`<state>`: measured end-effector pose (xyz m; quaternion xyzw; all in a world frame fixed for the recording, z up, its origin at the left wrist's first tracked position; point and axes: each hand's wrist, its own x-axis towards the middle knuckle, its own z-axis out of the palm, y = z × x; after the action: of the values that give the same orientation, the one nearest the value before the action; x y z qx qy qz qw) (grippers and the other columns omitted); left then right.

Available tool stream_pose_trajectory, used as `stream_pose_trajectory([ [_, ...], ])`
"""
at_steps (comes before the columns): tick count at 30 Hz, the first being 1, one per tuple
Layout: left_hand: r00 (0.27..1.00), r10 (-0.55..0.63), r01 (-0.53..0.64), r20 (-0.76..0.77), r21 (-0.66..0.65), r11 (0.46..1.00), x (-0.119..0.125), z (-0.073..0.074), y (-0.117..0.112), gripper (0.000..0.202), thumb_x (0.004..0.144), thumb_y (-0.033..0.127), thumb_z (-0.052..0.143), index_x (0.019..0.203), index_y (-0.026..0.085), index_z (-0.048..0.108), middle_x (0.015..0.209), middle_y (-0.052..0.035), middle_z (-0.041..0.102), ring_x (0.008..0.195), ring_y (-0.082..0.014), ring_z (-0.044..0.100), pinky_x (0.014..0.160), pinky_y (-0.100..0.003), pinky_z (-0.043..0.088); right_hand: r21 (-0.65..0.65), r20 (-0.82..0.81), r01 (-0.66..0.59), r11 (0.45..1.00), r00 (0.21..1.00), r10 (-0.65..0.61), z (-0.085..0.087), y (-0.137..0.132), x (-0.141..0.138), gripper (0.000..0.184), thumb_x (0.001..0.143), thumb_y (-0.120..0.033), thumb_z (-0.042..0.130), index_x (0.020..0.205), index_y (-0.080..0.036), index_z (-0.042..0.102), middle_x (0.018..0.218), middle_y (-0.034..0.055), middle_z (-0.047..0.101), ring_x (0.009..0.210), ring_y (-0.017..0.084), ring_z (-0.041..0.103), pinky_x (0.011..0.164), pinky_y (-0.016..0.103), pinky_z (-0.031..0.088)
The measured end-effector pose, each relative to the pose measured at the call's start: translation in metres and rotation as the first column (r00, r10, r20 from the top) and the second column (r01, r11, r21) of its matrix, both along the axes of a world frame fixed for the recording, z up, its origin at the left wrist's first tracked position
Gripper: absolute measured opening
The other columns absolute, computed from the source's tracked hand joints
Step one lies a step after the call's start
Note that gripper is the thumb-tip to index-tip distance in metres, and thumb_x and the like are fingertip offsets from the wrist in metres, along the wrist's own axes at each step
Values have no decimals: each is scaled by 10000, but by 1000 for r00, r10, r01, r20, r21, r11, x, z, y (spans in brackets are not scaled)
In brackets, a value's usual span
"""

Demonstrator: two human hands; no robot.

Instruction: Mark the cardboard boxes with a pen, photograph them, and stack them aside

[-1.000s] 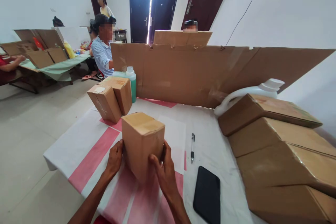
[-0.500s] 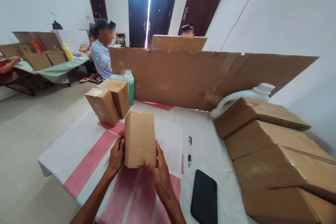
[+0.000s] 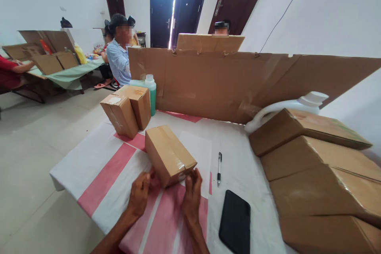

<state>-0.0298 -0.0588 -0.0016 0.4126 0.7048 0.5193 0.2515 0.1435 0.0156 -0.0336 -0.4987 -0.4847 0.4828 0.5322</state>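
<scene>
A closed brown cardboard box (image 3: pixel 168 152) lies at an angle on the striped cloth in front of me, a strip of clear tape on its near end. At that end, my right hand (image 3: pixel 193 192) has bent fingers against the box's right corner, the thumb on the near side. My left hand (image 3: pixel 140 195) is close to the box's near left corner with its fingers curled. Its fingertips are blurred, so whether they touch the box cannot be made out. A white sheet (image 3: pixel 200 147) lies partly behind the box.
Two upright boxes (image 3: pixel 120 117) and a green-liquid bottle (image 3: pixel 152 95) stand back left. A pen (image 3: pixel 219 168) and black phone (image 3: pixel 235 222) lie to the right. Stacked boxes (image 3: pixel 300 178) and a white jug (image 3: pixel 309 101) line the right side. A cardboard partition (image 3: pixel 202 83) closes the back; people sit beyond.
The box has turned from standing nearly straight before me to lying slanted, its taped end toward my right hand. My left hand has come away from its left side. The view has shifted slightly.
</scene>
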Motion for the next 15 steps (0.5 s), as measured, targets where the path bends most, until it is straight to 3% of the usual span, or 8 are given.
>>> stream_pose_trajectory([
  [2, 999, 50, -50, 1, 7, 999, -19, 5, 12, 530, 987, 578, 454, 1314, 195, 621, 1164, -138, 701, 1003, -267, 699, 915, -466, 562, -23, 26, 24, 999, 999, -24, -1, 1, 16, 762, 952, -614, 493, 1566, -218, 277, 1619, 180, 344, 1487, 347, 353, 1190, 600, 296],
  [4, 996, 85, -85, -1, 42, 996, -44, 9, 34, 665, 929, 598, 553, 1465, 215, 462, 1402, -164, 572, 1181, -290, 638, 1000, -491, 521, 21, 92, -74, 997, 993, 72, -2, 0, 26, 855, 901, -622, 583, 1585, -244, 237, 1652, 170, 283, 1501, 372, 321, 1183, 625, 292],
  [6, 1000, 29, -30, 7, 66, 997, -64, 12, 58, 735, 888, 621, 588, 1490, 231, 426, 1523, -157, 478, 1346, -306, 537, 1099, -491, 454, 108, 208, -200, 974, 963, 174, -6, -1, 27, 1033, 801, -618, 724, 1598, -235, 190, 1656, 189, 258, 1512, 402, 283, 1184, 644, 282],
  [10, 992, -127, 126, 23, 63, 990, -77, 14, 89, 582, 926, 610, 508, 1331, 197, 579, 1424, -137, 617, 1360, -291, 542, 1153, -462, 409, 196, 411, -261, 945, 897, 163, -17, -7, 10, 1345, 617, -582, 892, 1617, -240, 61, 1665, 205, 209, 1523, 448, 213, 1214, 658, 215],
  [12, 991, -131, 131, 14, 48, 990, -74, 13, 92, 561, 922, 603, 513, 1277, 178, 596, 1361, -148, 659, 1302, -300, 587, 1129, -476, 428, 182, 429, -229, 956, 894, 133, -21, -7, 5, 1361, 621, -568, 894, 1620, -271, 19, 1678, 188, 176, 1523, 460, 195, 1215, 663, 205],
  [15, 996, -92, 92, -4, 18, 996, -65, 11, 84, 560, 896, 612, 535, 1208, 153, 613, 1238, -166, 705, 1162, -310, 660, 1034, -480, 493, 170, 384, -227, 959, 912, 148, -22, -4, 11, 1236, 722, -545, 824, 1621, -227, 37, 1658, 203, 199, 1521, 438, 210, 1202, 660, 231],
])
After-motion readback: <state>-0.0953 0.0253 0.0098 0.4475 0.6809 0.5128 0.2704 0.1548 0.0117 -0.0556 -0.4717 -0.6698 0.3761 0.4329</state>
